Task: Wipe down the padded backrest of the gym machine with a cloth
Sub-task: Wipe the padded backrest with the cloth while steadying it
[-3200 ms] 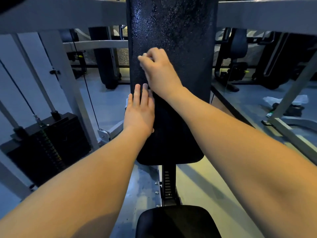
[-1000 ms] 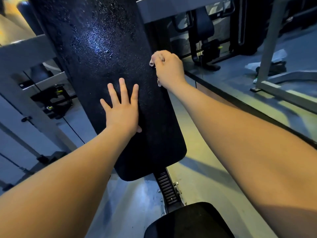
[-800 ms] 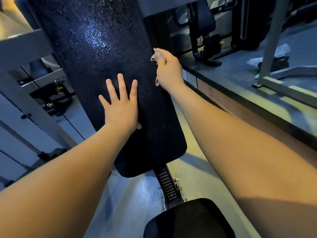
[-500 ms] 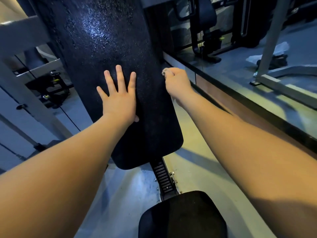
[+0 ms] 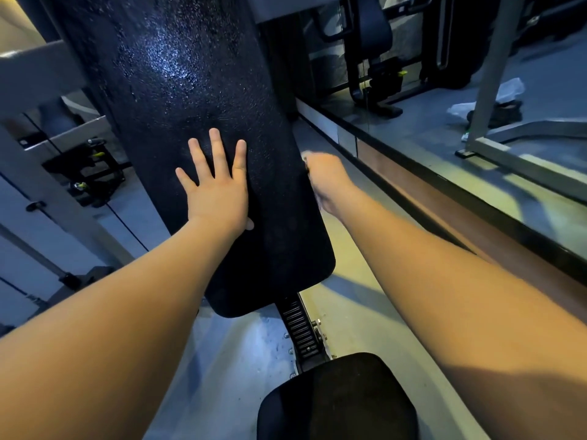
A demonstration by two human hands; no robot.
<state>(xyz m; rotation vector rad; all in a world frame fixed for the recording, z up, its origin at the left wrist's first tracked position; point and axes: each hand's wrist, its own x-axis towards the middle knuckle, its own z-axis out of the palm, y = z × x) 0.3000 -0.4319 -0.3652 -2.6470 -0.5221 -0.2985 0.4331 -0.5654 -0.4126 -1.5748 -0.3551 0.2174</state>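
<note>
Nearest, two bare forearms reach forward over a black seat pad at the bottom edge. Just past the seat, a notched metal post rises to the rounded lower end of the padded backrest, a tall black textured pad that fills the upper middle and tilts slightly left, with a sheen across its upper part.

The left hand lies flat on the lower half of the backrest, palm down, its fingers straight and spread, gripping nothing.

The right hand is at the backrest's right edge, level with the left hand and blurred. Its fingers are curled into a fist, and a pale scrap of cloth shows at the knuckles; most of the cloth is hidden inside the fist.

Farther off, a thin cable runs on the left, and a dark gym machine, a grey frame leg and a crumpled plastic bag stand on the right.
</note>
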